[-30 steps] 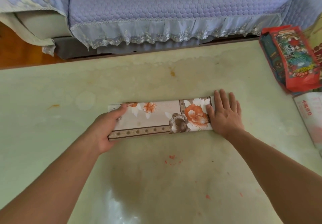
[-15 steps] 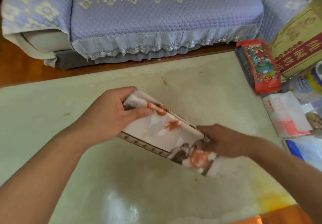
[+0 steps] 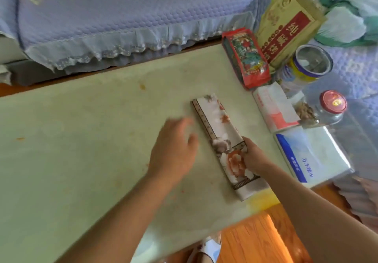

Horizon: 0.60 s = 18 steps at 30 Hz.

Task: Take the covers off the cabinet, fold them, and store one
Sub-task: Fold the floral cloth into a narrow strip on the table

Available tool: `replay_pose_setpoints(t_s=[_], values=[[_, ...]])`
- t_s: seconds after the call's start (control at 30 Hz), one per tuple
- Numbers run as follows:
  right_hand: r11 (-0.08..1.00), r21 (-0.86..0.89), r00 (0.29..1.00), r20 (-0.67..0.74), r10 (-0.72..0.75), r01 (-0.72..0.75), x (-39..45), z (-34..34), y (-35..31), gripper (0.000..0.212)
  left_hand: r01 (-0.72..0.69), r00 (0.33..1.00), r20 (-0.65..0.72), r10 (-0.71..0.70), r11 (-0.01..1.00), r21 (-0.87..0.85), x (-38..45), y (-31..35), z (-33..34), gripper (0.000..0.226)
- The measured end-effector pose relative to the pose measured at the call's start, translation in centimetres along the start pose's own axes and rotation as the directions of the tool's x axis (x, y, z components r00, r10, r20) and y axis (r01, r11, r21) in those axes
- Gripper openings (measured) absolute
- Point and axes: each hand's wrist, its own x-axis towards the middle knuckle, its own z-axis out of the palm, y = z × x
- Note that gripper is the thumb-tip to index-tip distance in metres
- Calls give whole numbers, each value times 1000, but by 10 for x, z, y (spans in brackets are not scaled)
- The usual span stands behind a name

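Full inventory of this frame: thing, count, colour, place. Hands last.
folded cover: 1, cream with orange and brown flowers, on the table right of centre
table: 1, pale green top, fills the middle
sofa cover: 1, lilac quilted with lace edge, behind the table
red packet: 1, red and green, table's far right
gold box: 1, gold with a red panel, behind the packet
clear-lidded can: 1, white, yellow and blue, right edge
red-lidded jar: 1, clear glass, right edge
white bags: 2, one red-printed, one blue-printed, right side
left hand: blurred, fingers spread, beside the cover
right hand: grips the cover's near part
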Motion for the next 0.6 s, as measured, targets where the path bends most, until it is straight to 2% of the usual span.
replay_pose_setpoints(t_s=[0.07, 0.13, 0.23, 0.33, 0.4, 0.43, 0.5, 0.57, 0.6], values=[[999, 23, 999, -22, 33, -32, 5, 4, 10, 58, 148, 949, 248, -194, 970, 194, -47, -40, 24, 44], [999, 37, 999, -38, 5, -4, 2, 6, 16, 57, 334, 838, 335, -430, 891, 308, -84, -76, 29, 48], [997, 72, 997, -77, -15, 20, -7, 1, 29, 59, 518, 734, 291, -614, 783, 345, -128, -109, 18, 47], [998, 61, 996, -88, 24, -19, -19, 0, 46, 55, 637, 660, 231, -715, 695, 333, -164, -133, 5, 46], [995, -85, 995, -97, 40, -48, -31, 4, 50, 56, 679, 632, 197, -750, 658, 324, -185, -142, -3, 46], [965, -258, 988, -154, -1, -40, -33, 6, 49, 62, 692, 626, 182, -758, 647, 320, -194, -144, -6, 46], [819, -574, 957, -226, -183, 22, -39, 13, 43, 76, 715, 615, 157, -773, 631, 302, -210, -146, -10, 47], [717, -681, 953, -95, -288, 149, -41, 25, 33, 70, 727, 621, 127, -774, 628, 276, -225, -145, -12, 48], [688, -703, 965, -14, -263, 178, -42, 32, 27, 65, 727, 625, 118, -772, 630, 272, -231, -143, -14, 48]])
